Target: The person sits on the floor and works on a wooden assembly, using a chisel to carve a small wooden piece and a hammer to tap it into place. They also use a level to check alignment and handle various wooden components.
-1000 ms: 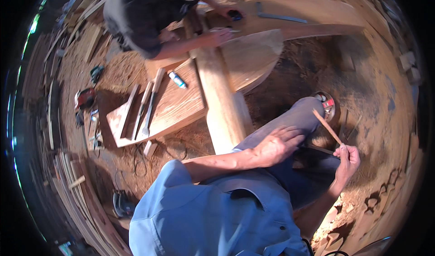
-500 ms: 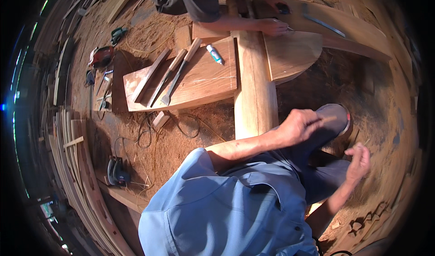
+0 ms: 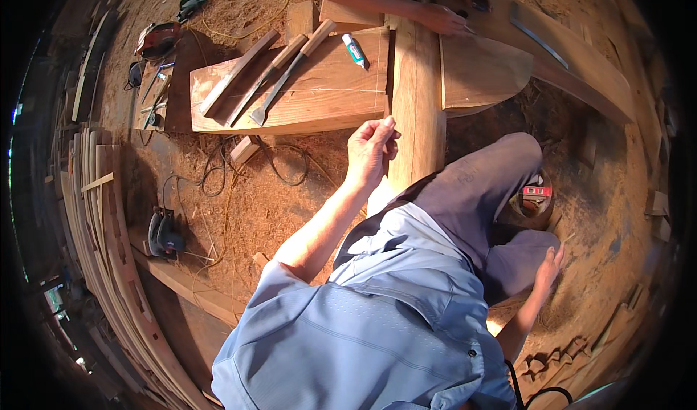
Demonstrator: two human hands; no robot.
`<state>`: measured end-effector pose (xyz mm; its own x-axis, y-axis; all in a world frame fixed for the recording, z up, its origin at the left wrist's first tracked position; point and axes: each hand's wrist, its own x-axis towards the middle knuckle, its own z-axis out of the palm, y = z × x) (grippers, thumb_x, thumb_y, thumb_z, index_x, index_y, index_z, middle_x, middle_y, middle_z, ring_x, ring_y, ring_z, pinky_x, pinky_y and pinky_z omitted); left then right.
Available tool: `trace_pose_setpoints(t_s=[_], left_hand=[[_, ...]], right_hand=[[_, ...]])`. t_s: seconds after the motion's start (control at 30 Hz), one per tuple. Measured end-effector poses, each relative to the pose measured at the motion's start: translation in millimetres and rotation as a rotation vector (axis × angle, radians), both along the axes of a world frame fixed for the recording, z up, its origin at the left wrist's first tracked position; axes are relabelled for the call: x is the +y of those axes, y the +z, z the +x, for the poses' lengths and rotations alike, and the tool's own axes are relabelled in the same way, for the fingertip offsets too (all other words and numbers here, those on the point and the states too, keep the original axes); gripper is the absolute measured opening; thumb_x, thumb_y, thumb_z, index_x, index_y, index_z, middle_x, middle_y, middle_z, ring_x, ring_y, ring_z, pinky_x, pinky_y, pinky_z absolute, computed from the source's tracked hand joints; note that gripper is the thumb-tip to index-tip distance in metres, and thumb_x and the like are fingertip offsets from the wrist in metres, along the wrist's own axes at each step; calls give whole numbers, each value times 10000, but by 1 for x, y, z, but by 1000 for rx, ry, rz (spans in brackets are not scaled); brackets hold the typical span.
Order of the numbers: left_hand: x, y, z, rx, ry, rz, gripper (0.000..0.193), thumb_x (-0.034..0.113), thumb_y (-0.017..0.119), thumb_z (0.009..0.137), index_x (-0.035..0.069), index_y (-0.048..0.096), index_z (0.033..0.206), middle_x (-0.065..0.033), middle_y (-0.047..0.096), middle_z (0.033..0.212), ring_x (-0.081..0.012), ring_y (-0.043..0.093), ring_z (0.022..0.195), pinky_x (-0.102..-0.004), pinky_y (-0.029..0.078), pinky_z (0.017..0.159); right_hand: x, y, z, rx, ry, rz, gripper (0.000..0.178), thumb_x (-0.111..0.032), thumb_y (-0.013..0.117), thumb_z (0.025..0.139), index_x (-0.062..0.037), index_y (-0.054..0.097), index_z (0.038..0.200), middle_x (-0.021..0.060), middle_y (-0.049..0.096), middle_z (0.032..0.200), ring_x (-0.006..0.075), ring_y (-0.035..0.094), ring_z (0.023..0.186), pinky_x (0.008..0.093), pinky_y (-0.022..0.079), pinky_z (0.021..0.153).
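Spread underfoot: brown floor strewn with sawdust and shavings. Seen along left side: stack of long, curved wooden strips. Noted at upper right: long curved plank, with metal strip lying on top. Running down the middle, toward the wearer: pale rounded post. Set to left of post: broad board, marked with pale lines. Set to right: shorter board, rounded at far end. Reaching in at top: co-worker's hand, above the post's right edge. Laid side by side on broad board: chisel, narrow wooden-handled tool, dark wooden bar.

Raised by post's left edge: left hand, thumb and fingertips together, clamped on slim wooden stick. Placed low at right, beside bent knee: right hand, fingers loosely apart; cannot tell whether touching the leg. Resting near broad board's right end: white-and-teal tube. Pointing up from left fingertips, near board's corner: slim wooden stick; cannot tell whether touching board or post.
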<state>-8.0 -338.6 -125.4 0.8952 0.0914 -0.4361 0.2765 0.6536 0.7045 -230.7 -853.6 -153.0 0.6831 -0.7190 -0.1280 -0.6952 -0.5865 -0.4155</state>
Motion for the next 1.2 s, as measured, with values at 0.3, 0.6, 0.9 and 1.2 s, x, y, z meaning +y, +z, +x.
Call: trace_pose_setpoints(t_s=[0.3,0.6,0.9,1.2], left_hand=[[16,-30,-16,30,7,51,177,201,711,944,46,628,941,-59,644,805,-87,538,558,-231,407,504],[110,-83,23,151,-40,1379,392,444,636,962,61,689,1021,-71,639,852,-201,576,802,-369,490,720],[226,-105,113,297,-175,1862,344,264,632,928,99,549,1218,-216,503,1270,-424,603,1064,-501,505,857],[258,-138,124,-24,-237,2053,170,135,573,926,17,524,1039,-221,546,1084,-450,626,922,-514,526,754]], right_hand=[[8,-13,37,-171,243,72,579,-283,369,991,-106,354,1542,155,210,1636,347,219,1498,436,251,1175],[58,20,23,259,101,-170,699,-477,438,1003,-178,208,1592,148,100,1659,359,177,1507,503,213,1203],[41,5,45,354,82,-286,740,-556,489,969,-227,238,1583,177,116,1646,379,230,1484,542,204,1198],[62,21,78,333,231,-320,748,-510,542,962,-197,254,1577,190,179,1631,454,292,1436,506,306,1156]])
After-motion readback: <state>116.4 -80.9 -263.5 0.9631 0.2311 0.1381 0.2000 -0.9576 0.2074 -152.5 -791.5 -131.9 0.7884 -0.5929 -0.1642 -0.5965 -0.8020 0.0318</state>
